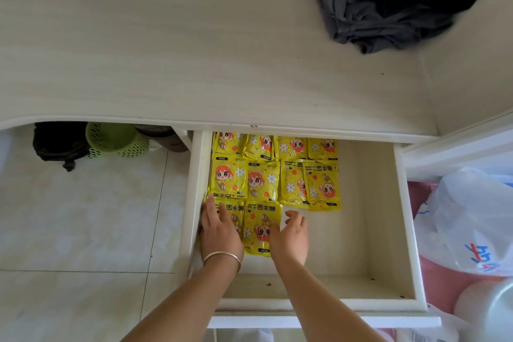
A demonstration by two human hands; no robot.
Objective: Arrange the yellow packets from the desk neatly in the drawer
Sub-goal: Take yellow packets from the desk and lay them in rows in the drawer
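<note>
- Drawer (366,230) pulled open under the desk (166,50); yellow packets (273,175) laid flat in rows in the drawer's left half, back row partly tucked under the desk edge.
- Left hand (219,226) — fingers straight, resting flat on the front-left packet (233,211), right against the drawer's left wall. Bangle (222,258) on that wrist.
- Right hand (291,236) — fingers relaxed, loosely spread, holding nothing; it sits just beside the front-row packet (259,226), thumb side at its right edge.
- Right half of the drawer is bare floor.
- Dark cloth (388,3) on the desk, well behind the drawer, to the right.
- Green basket (113,139) under the desk, left of the drawer.
</note>
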